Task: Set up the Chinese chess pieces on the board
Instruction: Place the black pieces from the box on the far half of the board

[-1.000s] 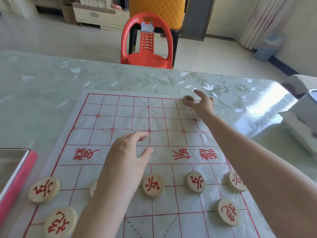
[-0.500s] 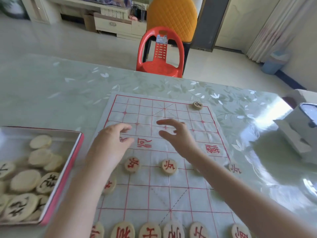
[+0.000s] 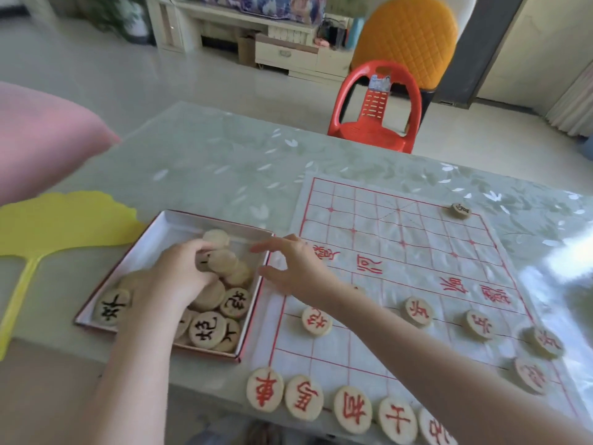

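Observation:
The white board (image 3: 417,226) with its red grid lies on the table to the right. Red pieces line its near edge (image 3: 264,393), and more red ones stand in the rows above (image 3: 417,311). One black piece (image 3: 460,210) sits at the far right corner. Left of the board is a shallow box (image 3: 154,239) holding several black and face-down pieces (image 3: 207,329). My left hand (image 3: 179,277) is inside the box, fingers curled on a piece in the pile. My right hand (image 3: 298,271) hovers open over the box's right rim and the board's left edge.
A yellow leaf-shaped fan (image 3: 64,220) lies left of the box. A pink cushion-like thing (image 3: 41,133) is at the far left. A red plastic chair (image 3: 375,107) stands beyond the table. The table's near edge runs just below the red pieces.
The view has swung left. My left hand went from above the board down into the box and closed on a piece. My right hand moved left to the box's edge.

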Action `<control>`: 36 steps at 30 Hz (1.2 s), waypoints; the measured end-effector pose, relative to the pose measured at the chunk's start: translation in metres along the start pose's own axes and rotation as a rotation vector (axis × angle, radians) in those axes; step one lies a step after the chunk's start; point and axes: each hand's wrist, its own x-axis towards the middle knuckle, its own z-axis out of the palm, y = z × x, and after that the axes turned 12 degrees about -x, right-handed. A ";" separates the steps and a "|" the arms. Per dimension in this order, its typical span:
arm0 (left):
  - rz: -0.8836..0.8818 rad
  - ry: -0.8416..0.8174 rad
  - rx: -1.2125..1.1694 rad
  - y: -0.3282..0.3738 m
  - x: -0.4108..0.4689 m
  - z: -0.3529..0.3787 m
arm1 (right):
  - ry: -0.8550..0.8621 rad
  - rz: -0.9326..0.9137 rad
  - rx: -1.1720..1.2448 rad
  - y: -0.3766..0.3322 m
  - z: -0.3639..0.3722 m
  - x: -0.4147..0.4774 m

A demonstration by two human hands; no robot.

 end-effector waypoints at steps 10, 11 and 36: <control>0.149 0.013 0.013 -0.004 0.012 0.015 | -0.004 -0.002 -0.291 -0.017 0.036 0.032; 0.152 0.007 0.006 -0.004 0.012 0.015 | -0.005 -0.013 -0.318 -0.017 0.035 0.034; -0.147 0.186 -0.684 -0.004 0.013 -0.026 | 0.077 -0.089 -0.603 -0.017 0.034 0.050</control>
